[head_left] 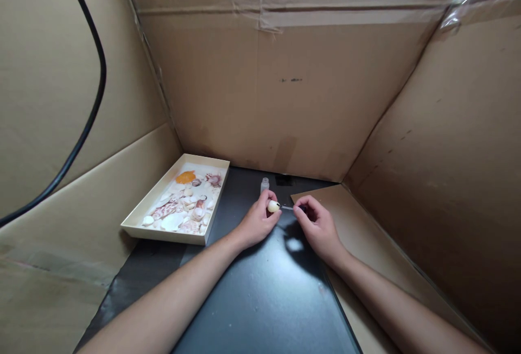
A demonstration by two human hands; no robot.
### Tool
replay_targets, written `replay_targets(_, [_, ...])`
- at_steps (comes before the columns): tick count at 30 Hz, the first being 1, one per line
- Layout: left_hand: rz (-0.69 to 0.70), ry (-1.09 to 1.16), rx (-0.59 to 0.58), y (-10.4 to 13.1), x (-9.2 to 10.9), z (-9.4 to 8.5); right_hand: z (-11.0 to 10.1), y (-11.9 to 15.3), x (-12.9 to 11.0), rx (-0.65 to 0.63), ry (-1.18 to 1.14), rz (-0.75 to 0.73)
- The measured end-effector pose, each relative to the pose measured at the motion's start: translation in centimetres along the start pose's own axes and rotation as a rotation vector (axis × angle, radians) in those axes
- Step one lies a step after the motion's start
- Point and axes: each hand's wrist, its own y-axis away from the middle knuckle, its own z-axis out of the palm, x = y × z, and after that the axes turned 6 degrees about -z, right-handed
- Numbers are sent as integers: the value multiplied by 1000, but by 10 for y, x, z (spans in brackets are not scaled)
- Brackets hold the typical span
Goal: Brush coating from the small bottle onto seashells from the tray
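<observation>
My left hand point(260, 218) is closed around a small cream-coloured shell point(273, 207) with a dark mark on its right side. In my right hand point(318, 226), thumb and fingers pinch a thin pale rod point(287, 207). Its tip points left and lies close to the shell's dark mark; whether they touch I cannot tell. Something dark shows between the right fingers, perhaps the rod's handle. Just behind my left hand stands a small translucent bottle point(265, 184) with no cap on it, its lower part hidden by the fingers.
A shallow cream tray point(165, 236) of assorted seashells point(179, 207), one of them orange point(185, 177), lies to the left. Cardboard walls point(252, 88) enclose the dark tabletop point(244, 299). A flat cardboard piece point(366, 245) lies under my right forearm. A black cable point(100, 71) hangs at left.
</observation>
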Motion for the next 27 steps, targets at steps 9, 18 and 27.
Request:
replay_targets(9, [-35, -68, -9, 0, -1, 1, 0, 0, -1, -34, 4, 10])
replay_targets(18, [-10, -101, -9, 1, 0, 1, 0, -1, 0, -66, -3, -23])
replay_targets(27, [-12, -106, -5, 1, -1, 1, 1, 0, 0, -69, -16, -32])
